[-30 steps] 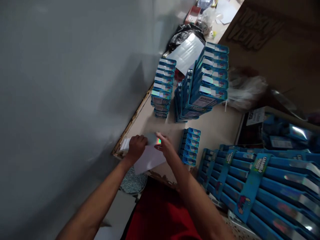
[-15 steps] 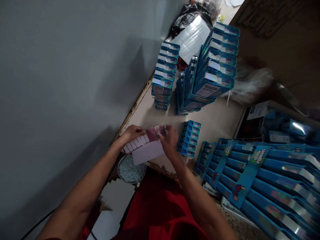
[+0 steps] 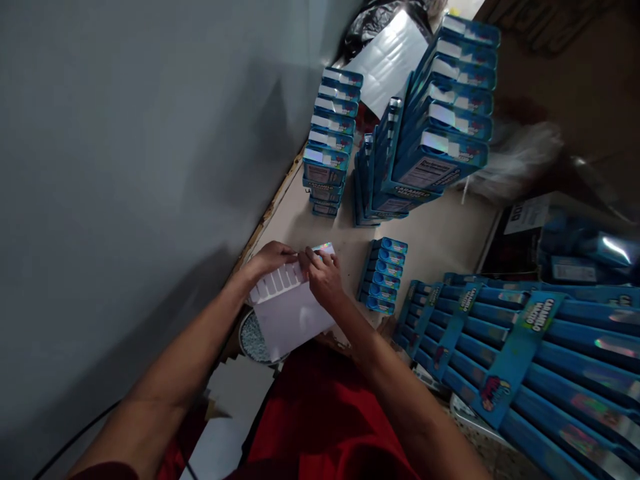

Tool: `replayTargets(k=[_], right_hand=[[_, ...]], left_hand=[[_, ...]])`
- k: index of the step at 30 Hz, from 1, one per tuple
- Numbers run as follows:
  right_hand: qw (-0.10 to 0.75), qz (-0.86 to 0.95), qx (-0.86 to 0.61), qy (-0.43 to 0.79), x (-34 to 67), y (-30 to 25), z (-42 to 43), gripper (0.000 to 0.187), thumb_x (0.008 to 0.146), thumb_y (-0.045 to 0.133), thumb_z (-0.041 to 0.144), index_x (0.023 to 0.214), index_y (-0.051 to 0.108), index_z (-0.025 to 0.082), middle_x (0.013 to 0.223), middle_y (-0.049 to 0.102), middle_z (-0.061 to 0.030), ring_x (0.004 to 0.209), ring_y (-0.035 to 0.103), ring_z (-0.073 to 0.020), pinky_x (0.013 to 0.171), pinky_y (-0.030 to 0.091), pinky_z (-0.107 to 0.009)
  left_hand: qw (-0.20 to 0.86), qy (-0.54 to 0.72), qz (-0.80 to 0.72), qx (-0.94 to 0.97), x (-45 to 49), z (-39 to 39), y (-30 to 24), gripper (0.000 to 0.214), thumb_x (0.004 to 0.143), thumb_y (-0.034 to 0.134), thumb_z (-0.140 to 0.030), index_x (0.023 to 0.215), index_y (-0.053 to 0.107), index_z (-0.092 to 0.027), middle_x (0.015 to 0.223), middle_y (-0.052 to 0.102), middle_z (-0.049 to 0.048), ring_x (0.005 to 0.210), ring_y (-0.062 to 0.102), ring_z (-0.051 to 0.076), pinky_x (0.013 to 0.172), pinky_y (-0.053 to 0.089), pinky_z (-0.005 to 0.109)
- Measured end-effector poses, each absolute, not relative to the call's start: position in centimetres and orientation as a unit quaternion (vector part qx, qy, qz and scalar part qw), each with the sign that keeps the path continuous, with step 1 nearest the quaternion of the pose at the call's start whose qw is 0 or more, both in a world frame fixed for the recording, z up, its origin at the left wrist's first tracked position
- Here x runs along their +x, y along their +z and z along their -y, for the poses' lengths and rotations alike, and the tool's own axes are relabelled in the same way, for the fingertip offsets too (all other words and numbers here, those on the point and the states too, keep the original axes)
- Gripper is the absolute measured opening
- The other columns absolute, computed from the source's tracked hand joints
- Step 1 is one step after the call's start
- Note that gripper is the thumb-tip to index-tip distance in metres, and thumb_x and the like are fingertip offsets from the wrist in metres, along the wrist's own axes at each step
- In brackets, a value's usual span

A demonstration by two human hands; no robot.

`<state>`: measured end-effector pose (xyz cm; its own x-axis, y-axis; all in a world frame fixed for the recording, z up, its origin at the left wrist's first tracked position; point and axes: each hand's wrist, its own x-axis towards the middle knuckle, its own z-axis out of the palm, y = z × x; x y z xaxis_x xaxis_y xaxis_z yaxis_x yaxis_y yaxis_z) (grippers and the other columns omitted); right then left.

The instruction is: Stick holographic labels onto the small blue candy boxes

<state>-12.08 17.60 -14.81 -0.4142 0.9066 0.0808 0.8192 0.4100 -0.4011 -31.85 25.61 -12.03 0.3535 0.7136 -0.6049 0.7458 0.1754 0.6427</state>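
Both hands are at a white sheet [image 3: 293, 317] with a row of pale, label-like rectangles along its upper part. My left hand [image 3: 273, 259] pinches the sheet's upper left edge, fingers bent. Close beside it, my right hand [image 3: 324, 275] has its thumb and fingers pressed together at the upper right part. A shiny, coloured corner of the sheet shows past the right fingers. Whether a small piece is between those fingertips is hidden. The sheet's lower part hangs over a round tub [image 3: 251, 337] of small pale bits.
Blue box stacks stand at the back, one on the left [image 3: 327, 143] and a taller one on the right [image 3: 430, 140]. A small blue stack [image 3: 384, 275] is right of my hands. Long banded blue boxes [image 3: 520, 347] fill the lower right. A grey wall [image 3: 150, 133] borders the left.
My right hand has moved left, close to my left hand. The sheet's folded, pinkish upper part has turned, and more of its white face shows. The view has shifted slightly.
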Motion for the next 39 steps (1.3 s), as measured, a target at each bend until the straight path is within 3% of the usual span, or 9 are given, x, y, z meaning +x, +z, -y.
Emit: replayTargets(k=[6,10,15,20,23,29,33,36,39], right_hand=[[0.151,0.806,-0.544,0.174,-11.7,-14.5,-14.8,0.032,0.107,0.042,0.019,0.125,0.068,0.022,0.135,0.069,-0.0065,0.13,0.05,-0.0244,0.109,0.025,-0.043],[0.168,0.801,-0.552,0.16,-12.2,-13.6,-16.2,0.039,0.107,0.042,0.025,0.142,0.058,0.02,0.15,0.058,-0.0094,0.133,0.046,-0.0274,0.108,0.03,-0.041],[0.101,0.823,-0.528,0.183,-13.5,-14.1,-17.6,0.049,0.105,0.039,0.018,0.154,0.045,0.016,0.154,0.053,-0.0143,0.129,0.048,-0.0315,0.105,0.033,-0.046],[0.099,0.814,-0.538,0.193,-13.9,-14.7,-15.6,0.055,0.101,0.042,0.012,0.156,0.042,0.02,0.159,0.048,-0.0134,0.138,0.044,-0.0314,0.113,0.028,-0.048],[0.106,0.813,-0.537,0.198,-13.6,-14.6,-14.6,0.045,0.102,0.044,0.014,0.145,0.055,0.021,0.148,0.059,-0.0118,0.135,0.046,-0.0295,0.115,0.024,-0.048],[0.131,0.785,-0.572,0.201,-13.0,-13.6,-14.5,0.023,0.103,0.051,0.026,0.103,0.074,0.023,0.106,0.072,-0.0095,0.107,0.055,-0.0268,0.102,0.031,-0.044],[0.24,0.668,-0.644,0.287,-12.3,-11.5,-13.6,0.016,0.096,0.061,0.025,0.092,0.076,0.025,0.08,0.066,-0.0036,0.084,0.057,-0.0205,0.088,0.039,-0.038],[0.372,0.439,-0.7,0.423,-10.9,-9.6,-12.4,0.014,0.091,0.067,0.034,0.092,0.075,0.022,0.064,0.055,0.0035,0.063,0.05,-0.015,0.068,0.043,-0.03],[0.433,0.239,-0.679,0.543,-8.9,-8.3,-11.3,0.027,0.082,0.074,0.046,0.09,0.072,0.021,0.069,0.057,0.0037,0.062,0.051,-0.0144,0.056,0.046,-0.026]], left_hand=[[0.526,-0.031,-0.573,0.628,-32.1,-25.8,-12.2,0.034,0.074,0.061,-0.048,0.073,0.072,-0.016,0.065,0.064,-0.0002,0.065,0.055,0.017,0.061,0.036,0.026],[0.509,-0.035,-0.55,0.661,-31.7,-25.8,-12.1,0.032,0.076,0.063,-0.048,0.072,0.075,-0.018,0.069,0.07,0.0018,0.073,0.061,0.019,0.066,0.039,0.026],[0.55,-0.013,-0.543,0.634,-31.8,-25.8,-12.4,0.035,0.075,0.063,-0.049,0.084,0.079,-0.019,0.082,0.077,0.0024,0.086,0.066,0.023,0.076,0.044,0.026],[0.621,0.001,-0.541,0.567,-33.1,-25.2,-13.5,0.038,0.073,0.064,-0.052,0.084,0.076,-0.017,0.076,0.072,0.0007,0.076,0.063,0.019,0.07,0.045,0.025],[0.606,-0.017,-0.542,0.581,-33.5,-24.7,-13.8,0.035,0.073,0.063,-0.05,0.079,0.074,-0.018,0.07,0.069,-0.0002,0.071,0.06,0.018,0.066,0.042,0.025],[0.53,-0.072,-0.538,0.651,-32.7,-24.7,-13.1,0.029,0.082,0.059,-0.04,0.085,0.077,-0.018,0.082,0.075,0.0029,0.081,0.065,0.021,0.072,0.044,0.027],[0.362,-0.104,-0.599,0.706,-32.2,-25.1,-13.2,0.026,0.091,0.055,-0.031,0.093,0.078,-0.019,0.097,0.077,0.0122,0.099,0.069,0.03,0.086,0.047,0.036],[0.23,0.014,-0.655,0.72,-31.4,-24.3,-13.4,0.031,0.092,0.055,-0.023,0.116,0.075,-0.019,0.13,0.069,0.0178,0.129,0.057,0.035,0.108,0.039,0.049],[0.338,0.182,-0.64,0.665,-29.1,-21.8,-13.3,0.035,0.094,0.061,-0.036,0.123,0.071,-0.019,0.137,0.064,0.0168,0.131,0.055,0.034,0.112,0.039,0.05]])
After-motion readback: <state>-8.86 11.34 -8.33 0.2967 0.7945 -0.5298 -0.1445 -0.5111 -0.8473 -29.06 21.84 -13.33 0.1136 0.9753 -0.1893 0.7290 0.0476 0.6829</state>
